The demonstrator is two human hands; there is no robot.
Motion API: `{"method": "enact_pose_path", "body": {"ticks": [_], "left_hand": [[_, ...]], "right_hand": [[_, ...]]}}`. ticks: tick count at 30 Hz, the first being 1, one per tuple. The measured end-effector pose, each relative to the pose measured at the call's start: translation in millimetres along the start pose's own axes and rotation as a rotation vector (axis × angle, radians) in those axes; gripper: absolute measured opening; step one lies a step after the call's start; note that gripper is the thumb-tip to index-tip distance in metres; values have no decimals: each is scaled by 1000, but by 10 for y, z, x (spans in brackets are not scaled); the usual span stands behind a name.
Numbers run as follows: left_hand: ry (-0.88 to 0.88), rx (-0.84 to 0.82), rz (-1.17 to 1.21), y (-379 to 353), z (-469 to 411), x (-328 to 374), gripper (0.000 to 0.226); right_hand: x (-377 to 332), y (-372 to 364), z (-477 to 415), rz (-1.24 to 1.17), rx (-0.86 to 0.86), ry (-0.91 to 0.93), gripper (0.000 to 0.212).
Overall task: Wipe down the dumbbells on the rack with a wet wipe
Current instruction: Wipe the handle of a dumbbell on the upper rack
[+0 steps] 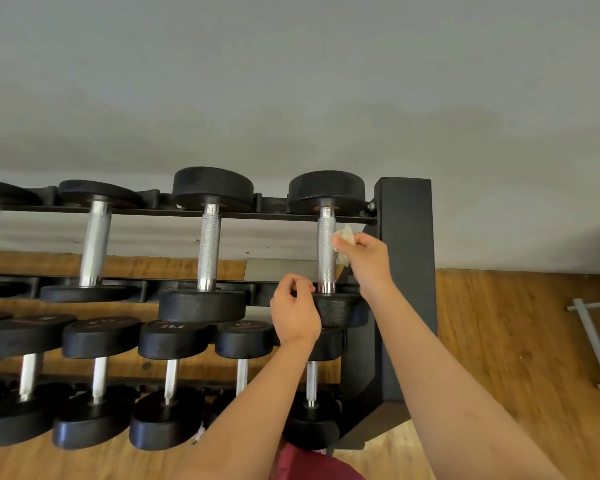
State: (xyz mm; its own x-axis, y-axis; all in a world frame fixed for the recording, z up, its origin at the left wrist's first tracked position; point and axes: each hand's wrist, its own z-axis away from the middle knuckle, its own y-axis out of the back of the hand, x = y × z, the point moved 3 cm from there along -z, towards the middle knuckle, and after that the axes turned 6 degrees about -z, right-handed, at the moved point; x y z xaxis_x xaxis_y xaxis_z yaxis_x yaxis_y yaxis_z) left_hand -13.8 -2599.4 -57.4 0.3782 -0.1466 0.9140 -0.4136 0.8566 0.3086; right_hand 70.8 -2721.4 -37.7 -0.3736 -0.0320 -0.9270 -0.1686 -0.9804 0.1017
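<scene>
A black rack holds two tiers of black dumbbells with chrome handles. The rightmost upper dumbbell lies in its cradle beside the rack's end post. My right hand pinches a crumpled wet wipe against the right side of that dumbbell's knurled handle. My left hand has its fingers curled at the near head of the same dumbbell; whether it grips the head or only touches it is unclear.
Another upper dumbbell lies just left, and more farther left. The lower tier carries several smaller dumbbells. A grey wall rises behind. Wooden floor and a grey metal frame lie to the right.
</scene>
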Motion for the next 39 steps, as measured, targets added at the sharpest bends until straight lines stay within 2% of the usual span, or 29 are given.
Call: {"method": "enact_pose_path", "body": {"ticks": [3, 5, 7, 9, 14, 19, 25, 28, 32, 35, 39], "left_hand": [[5, 1, -1, -8, -7, -6, 24], [7, 2, -5, -8, -14, -11, 24], [7, -1, -3, -7, -7, -11, 24], [10, -2, 1, -6, -1, 0, 23], [11, -1, -7, -6, -5, 2, 23], [3, 6, -12, -4, -4, 5, 24], [13, 2, -9, 1, 1, 8, 24], [13, 4, -11, 0, 3, 16, 25], [6, 6, -17, 2, 1, 12, 25], [-2, 0, -25, 0, -5, 11, 26], [0, -4, -29, 3, 9, 28, 26]], "right_hand": [[-72, -48, -21, 82, -86, 6, 19], [-87, -45, -15, 92, -57, 28, 13], [-60, 14, -1, 141, 19, 81, 22], [-27, 70, 29, 195, 21, 101, 27], [11, 88, 179, 216, -171, 5, 36], [37, 47, 163, 296, -202, 32, 27], [95, -14, 75, 131, -194, -93, 32], [109, 48, 71, 139, -154, -59, 23], [103, 146, 90, 113, -85, -23, 23], [85, 97, 94, 120, -151, -51, 17], [88, 23, 76, 159, -216, -78, 31]]}}
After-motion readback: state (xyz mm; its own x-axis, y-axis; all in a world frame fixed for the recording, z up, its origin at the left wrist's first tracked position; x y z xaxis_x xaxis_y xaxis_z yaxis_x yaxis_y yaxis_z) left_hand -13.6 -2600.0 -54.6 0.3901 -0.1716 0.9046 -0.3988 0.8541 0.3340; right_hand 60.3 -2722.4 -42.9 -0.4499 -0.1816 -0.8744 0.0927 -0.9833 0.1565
